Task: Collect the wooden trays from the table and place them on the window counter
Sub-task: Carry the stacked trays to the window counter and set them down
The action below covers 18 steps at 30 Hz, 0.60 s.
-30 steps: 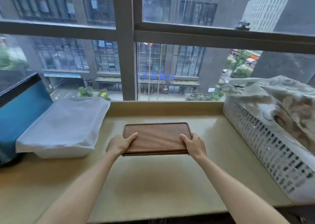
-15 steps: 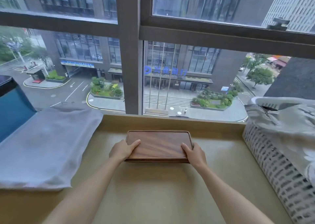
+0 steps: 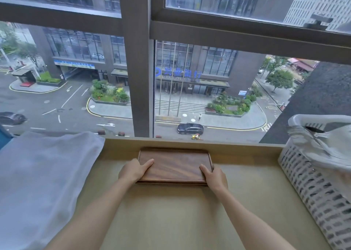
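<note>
A dark wooden tray [image 3: 174, 165], seemingly a stack of more than one, lies low over the beige window counter [image 3: 190, 221], close to its raised back edge under the window. My left hand [image 3: 133, 171] grips the tray's near-left corner with the thumb on top. My right hand [image 3: 214, 176] grips the near-right corner the same way. Whether the tray's underside touches the counter cannot be told.
A white cloth-covered bin [image 3: 41, 177] fills the counter's left side. A white perforated laundry basket [image 3: 315, 185] with fabric in it stands at the right. The window frame's dark post [image 3: 141, 78] rises behind the tray. Bare counter lies between me and the tray.
Both hands have carried the tray farther from me toward the window edge of the counter, and my view has moved closer and tilted up.
</note>
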{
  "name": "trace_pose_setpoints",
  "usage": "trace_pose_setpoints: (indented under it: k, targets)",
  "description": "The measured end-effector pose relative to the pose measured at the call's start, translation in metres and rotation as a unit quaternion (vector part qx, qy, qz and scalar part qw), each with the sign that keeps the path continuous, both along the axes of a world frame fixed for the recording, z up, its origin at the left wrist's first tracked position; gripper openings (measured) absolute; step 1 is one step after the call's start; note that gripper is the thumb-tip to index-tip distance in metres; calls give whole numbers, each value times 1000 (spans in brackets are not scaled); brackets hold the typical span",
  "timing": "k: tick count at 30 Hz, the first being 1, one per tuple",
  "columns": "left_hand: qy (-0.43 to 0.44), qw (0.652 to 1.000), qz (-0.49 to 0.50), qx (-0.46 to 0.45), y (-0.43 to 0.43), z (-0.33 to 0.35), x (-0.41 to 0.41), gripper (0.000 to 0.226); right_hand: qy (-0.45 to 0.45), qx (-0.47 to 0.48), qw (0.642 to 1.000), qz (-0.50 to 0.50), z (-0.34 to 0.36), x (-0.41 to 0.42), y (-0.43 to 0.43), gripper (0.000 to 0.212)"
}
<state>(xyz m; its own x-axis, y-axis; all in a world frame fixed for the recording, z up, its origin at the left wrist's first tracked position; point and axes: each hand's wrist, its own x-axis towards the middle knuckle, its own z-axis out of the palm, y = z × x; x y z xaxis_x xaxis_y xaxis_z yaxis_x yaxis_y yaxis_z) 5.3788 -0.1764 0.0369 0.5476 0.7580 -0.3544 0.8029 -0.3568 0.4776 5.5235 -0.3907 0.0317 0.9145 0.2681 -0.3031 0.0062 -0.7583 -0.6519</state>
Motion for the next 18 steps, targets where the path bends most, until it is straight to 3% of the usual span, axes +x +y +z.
trace_pose_setpoints:
  k: [7,18]
  targets:
    - [19,999,-9,35,6,0,7,69,-39,-48,998,3,-4,4,8,50]
    - [48,995,-28,80,3,5,11,69,-28,-27,999,-9,-5,11,10,49]
